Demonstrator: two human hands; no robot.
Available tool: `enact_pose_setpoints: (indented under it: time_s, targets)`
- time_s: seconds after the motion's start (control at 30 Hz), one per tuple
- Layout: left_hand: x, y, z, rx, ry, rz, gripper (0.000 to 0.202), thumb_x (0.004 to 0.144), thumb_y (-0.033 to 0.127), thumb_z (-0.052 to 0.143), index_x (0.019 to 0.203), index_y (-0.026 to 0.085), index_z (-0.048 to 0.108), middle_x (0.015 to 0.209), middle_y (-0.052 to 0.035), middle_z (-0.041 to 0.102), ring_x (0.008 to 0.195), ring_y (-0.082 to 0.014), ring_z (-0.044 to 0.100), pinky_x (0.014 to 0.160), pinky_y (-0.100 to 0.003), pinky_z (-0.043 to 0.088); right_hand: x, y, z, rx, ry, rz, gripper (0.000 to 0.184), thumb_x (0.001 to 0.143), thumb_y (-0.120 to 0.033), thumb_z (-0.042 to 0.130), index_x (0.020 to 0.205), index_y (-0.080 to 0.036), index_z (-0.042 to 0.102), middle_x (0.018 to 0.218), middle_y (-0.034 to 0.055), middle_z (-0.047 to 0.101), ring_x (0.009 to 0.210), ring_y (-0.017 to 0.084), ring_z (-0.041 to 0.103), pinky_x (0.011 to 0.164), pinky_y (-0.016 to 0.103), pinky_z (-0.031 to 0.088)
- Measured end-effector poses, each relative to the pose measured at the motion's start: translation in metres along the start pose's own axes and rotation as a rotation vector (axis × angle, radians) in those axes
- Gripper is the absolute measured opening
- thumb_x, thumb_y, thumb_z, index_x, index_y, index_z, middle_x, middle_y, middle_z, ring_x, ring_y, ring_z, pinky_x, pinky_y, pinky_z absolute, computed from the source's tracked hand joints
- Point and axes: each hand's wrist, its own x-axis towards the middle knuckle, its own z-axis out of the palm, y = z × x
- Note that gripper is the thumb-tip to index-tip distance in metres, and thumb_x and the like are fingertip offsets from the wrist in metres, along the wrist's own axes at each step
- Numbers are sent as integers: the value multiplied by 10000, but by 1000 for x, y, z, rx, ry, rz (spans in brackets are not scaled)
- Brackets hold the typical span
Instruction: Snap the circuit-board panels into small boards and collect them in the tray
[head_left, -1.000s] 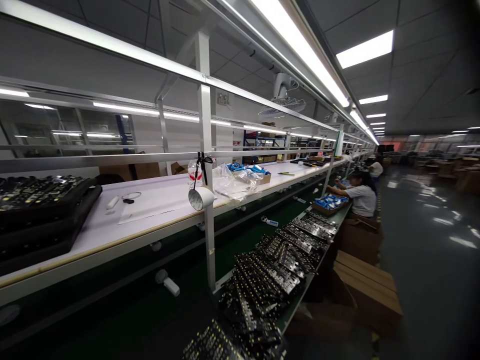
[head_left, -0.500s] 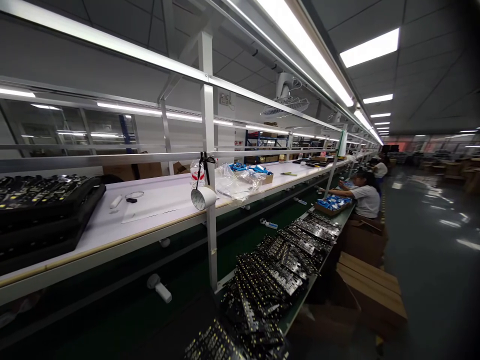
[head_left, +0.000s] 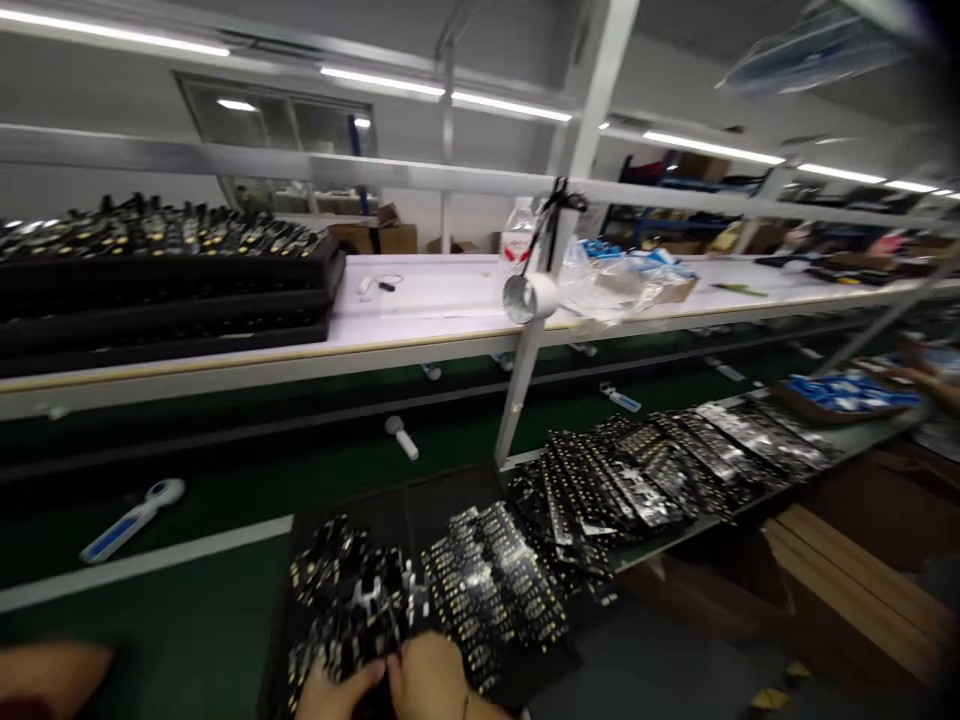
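At the bottom edge, my left hand (head_left: 330, 692) and my right hand (head_left: 431, 678) are close together, thumbs nearly meeting. Both have bent, closed fingers over a heap of small black circuit boards (head_left: 341, 575) with yellow spots. Something dark lies between them, too blurred and cut off by the frame to make out. Beside my right hand, rows of black boards (head_left: 499, 570) rest on the same dark mat (head_left: 431, 495). A longer pile of black board strips (head_left: 637, 470) stretches away to the right.
A blurred forearm (head_left: 52, 675) enters at lower left. The white shelf (head_left: 442, 300) carries stacked black trays (head_left: 165, 310). A tape roll (head_left: 531, 297) hangs at the post. White-and-blue handheld items (head_left: 131, 520) lie on the green bench. Cardboard boxes (head_left: 862, 590) stand at right; a blue-filled box (head_left: 847, 395) lies farther along.
My view has turned left and down toward the bench. My two hands and the heap of boards under them have come into view; the seated person is now mostly out of frame.
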Motion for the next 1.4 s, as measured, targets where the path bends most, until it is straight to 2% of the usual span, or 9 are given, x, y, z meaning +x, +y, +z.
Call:
enact_pose_setpoints:
  time_s: [0.1,0.2,0.43,0.6,0.8,1.07,1.2,1.3,1.4]
  targets:
    - [45,-5,-24,26,-172,-17,674,608,437,776,1172,140,556,1114,-141,722,1116,-356,637,993,-436,489,35,10,16,-64,-94,15,382,893,-504,539,840,-162,702,785,40,712,735,187,677,702,321,526]
    - [74,-2,-60,375,-43,74,879,542,485,760,1274,85,482,1332,-225,583,1299,-391,479,1094,-453,376,59,29,10,-175,13,81,327,812,-447,618,946,-166,717,930,97,722,857,252,682,724,308,497]
    - [57,-59,-116,467,26,250,786,648,566,674,1276,129,491,1377,-188,542,1304,-354,482,1119,-429,355,55,131,-42,-492,431,537,671,834,-235,525,1433,-13,317,1318,326,466,1159,408,518,811,478,445]
    - [23,-101,-98,297,-38,51,772,564,539,736,1195,131,557,1350,-211,563,1260,-375,521,1080,-434,399,40,159,-36,-622,445,548,627,848,-310,560,1389,-33,405,1159,276,584,966,332,612,720,406,450]
    - [2,-77,-64,330,-177,79,645,633,453,753,1199,184,603,1368,-159,562,1280,-336,500,1103,-414,352,23,148,-25,-706,512,432,669,839,-262,543,1444,-64,340,1311,301,505,956,350,624,694,416,465]
    - [-8,6,-26,-431,-485,-400,775,704,772,541,1235,208,504,1298,-163,617,962,-278,702,740,-330,524,5,133,-33,-429,345,-610,468,900,-133,372,1315,-254,552,931,75,686,779,200,659,686,288,499]
    - [-22,22,-22,-522,-490,-392,467,696,400,781,1013,168,529,974,-125,733,831,-270,740,623,-279,522,-23,88,-39,-458,396,-852,508,891,-101,375,1310,-326,554,894,51,695,744,210,620,697,341,452]
    - [-33,23,-23,-547,-357,-336,408,675,175,793,961,172,501,849,-85,743,797,-260,747,623,-268,530,-30,70,-56,-297,453,-752,392,827,-322,609,1217,-352,623,1069,76,675,933,294,611,829,444,445]
    - [-40,24,-24,-601,-315,-308,337,733,183,757,942,167,494,800,-102,753,810,-259,748,645,-267,542,-28,64,-72,100,594,-305,833,633,-587,747,1351,-246,498,1381,166,485,1239,424,446,1001,581,367]
